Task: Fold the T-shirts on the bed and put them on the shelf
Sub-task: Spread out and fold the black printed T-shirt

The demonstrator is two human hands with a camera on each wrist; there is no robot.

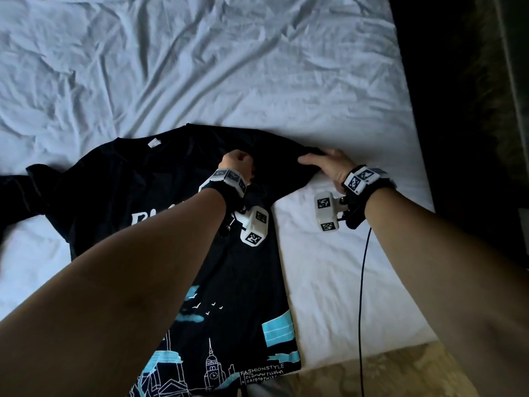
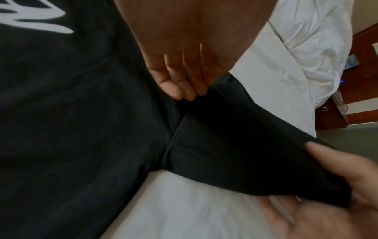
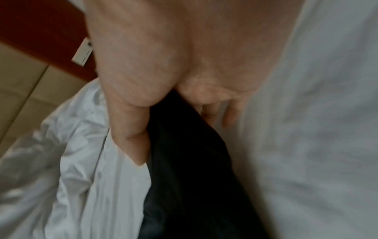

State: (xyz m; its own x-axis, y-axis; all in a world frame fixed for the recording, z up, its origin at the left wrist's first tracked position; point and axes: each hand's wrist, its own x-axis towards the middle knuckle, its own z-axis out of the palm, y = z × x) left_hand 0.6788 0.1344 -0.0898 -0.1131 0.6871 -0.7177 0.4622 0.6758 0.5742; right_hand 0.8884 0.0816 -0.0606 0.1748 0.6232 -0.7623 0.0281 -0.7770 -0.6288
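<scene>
A black T-shirt (image 1: 148,190) with white lettering and a blue-and-white city print lies face up on the white bed sheet (image 1: 229,67). Its right sleeve (image 1: 286,159) stretches toward the bed's right side. My left hand (image 1: 239,161) is curled at the shoulder seam, and its fingertips (image 2: 184,90) pinch a fold at the sleeve's (image 2: 235,145) top edge. My right hand (image 1: 323,163) holds the sleeve end, thumb (image 3: 131,137) on top of the black cloth (image 3: 184,177) and fingers underneath. The left sleeve (image 1: 17,190) lies crumpled at the far left. No shelf is in view.
The sheet is wrinkled beyond the shirt and smooth to its right. The bed's right edge (image 1: 415,156) drops to a dark gap, with patterned carpet (image 1: 386,373) below the near edge. A black cable (image 1: 362,296) hangs from my right wrist. Wooden furniture (image 2: 358,90) stands past the bed.
</scene>
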